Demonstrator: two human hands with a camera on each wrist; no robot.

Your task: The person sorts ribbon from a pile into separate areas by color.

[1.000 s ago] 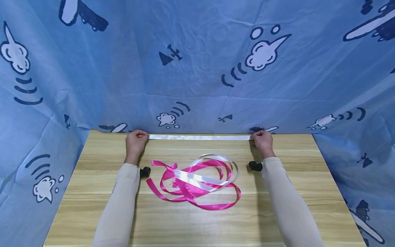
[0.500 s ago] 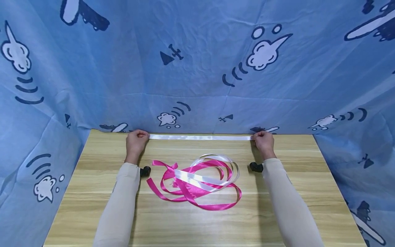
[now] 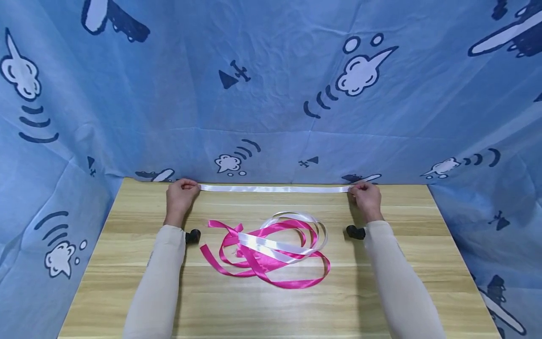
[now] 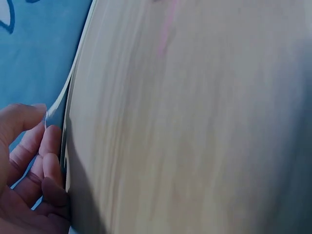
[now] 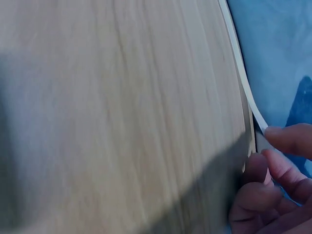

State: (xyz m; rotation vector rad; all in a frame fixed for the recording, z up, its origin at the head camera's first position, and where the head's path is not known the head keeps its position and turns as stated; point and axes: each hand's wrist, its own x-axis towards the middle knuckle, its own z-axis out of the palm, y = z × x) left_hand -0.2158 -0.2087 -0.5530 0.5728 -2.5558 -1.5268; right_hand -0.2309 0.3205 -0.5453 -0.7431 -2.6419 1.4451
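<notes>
A white satin ribbon point(image 3: 275, 189) runs straight along the far edge of the wooden table, between both hands. My left hand point(image 3: 181, 197) pinches its left end between thumb and fingers; in the left wrist view the ribbon point(image 4: 61, 95) reaches the thumb tip. At the other end, my right hand point(image 3: 367, 197) pinches the ribbon in the same way, and in the right wrist view the strip point(image 5: 241, 68) meets the thumb. Nearer the person, a loose tangle of pink ribbon point(image 3: 296, 284) lies on the table, with white ribbon point(image 3: 267, 245) looped through it.
The wooden table point(image 3: 271, 315) is bounded by a blue printed cloth point(image 3: 271, 103) behind it and at both sides. Black camera mounts point(image 3: 193, 237) sit on the inner side of each wrist.
Both hands have shifted slightly outward, away from each other. A longer stretch of the white ribbon now shows between them. The pink and white tangle has stayed in place.
</notes>
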